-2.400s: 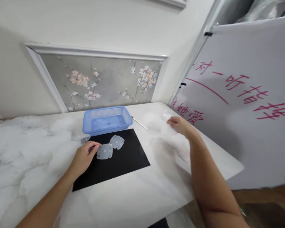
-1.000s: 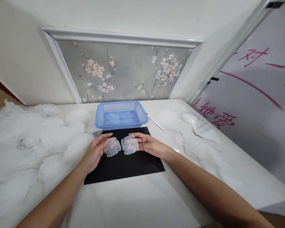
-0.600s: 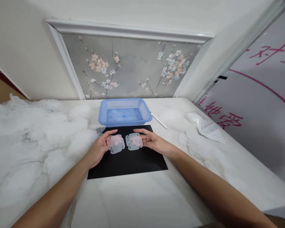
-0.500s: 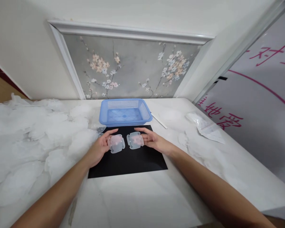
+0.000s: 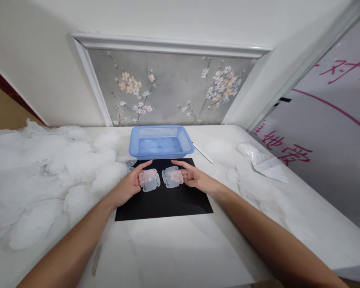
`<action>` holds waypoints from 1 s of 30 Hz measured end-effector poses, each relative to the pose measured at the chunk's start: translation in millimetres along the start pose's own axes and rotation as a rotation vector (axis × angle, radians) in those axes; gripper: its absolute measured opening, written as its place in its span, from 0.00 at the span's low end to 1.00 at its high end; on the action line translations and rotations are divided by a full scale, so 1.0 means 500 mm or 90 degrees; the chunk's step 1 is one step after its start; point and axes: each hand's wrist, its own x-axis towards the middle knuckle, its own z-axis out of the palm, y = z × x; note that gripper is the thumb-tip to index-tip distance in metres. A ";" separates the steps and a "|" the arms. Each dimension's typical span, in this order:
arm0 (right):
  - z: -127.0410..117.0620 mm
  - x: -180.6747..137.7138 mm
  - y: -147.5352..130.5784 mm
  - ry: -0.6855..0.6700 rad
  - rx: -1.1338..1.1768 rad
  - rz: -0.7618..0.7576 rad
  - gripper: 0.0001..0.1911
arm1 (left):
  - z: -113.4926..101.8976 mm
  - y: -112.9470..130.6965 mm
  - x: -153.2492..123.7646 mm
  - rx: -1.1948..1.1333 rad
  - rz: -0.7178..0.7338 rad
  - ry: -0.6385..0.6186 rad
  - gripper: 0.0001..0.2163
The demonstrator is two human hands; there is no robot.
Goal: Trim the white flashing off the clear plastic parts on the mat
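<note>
Two hands (image 5: 128,187) — translucent piece (image 5: 150,182) each

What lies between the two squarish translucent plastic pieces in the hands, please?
In the head view, a bare strip of the rectangular black sheet shows between the left translucent piece and the right translucent piece.

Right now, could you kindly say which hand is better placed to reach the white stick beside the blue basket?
The right hand, likely: the white stick lies nearer to it than to the left hand, though both hold translucent pieces.
</note>
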 end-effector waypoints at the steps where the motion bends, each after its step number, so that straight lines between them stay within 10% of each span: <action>1: 0.000 0.000 0.000 0.001 0.002 0.000 0.43 | 0.000 0.000 0.000 0.007 -0.001 -0.002 0.41; 16: 0.002 0.003 0.002 0.010 -0.064 0.004 0.35 | -0.002 0.005 -0.001 0.071 -0.007 0.002 0.23; 19: 0.020 0.004 -0.004 0.135 -0.230 -0.058 0.09 | 0.009 0.006 -0.002 0.205 0.027 0.071 0.06; 21: 0.036 0.007 -0.007 0.248 -0.288 -0.110 0.11 | 0.026 0.006 -0.003 0.274 0.076 0.137 0.09; 26: 0.049 0.018 0.003 0.314 -0.145 -0.101 0.11 | 0.067 -0.005 -0.002 0.037 -0.006 0.215 0.16; 30: 0.032 0.018 0.013 0.286 -0.314 -0.122 0.10 | 0.064 -0.009 0.003 -0.073 -0.021 0.238 0.17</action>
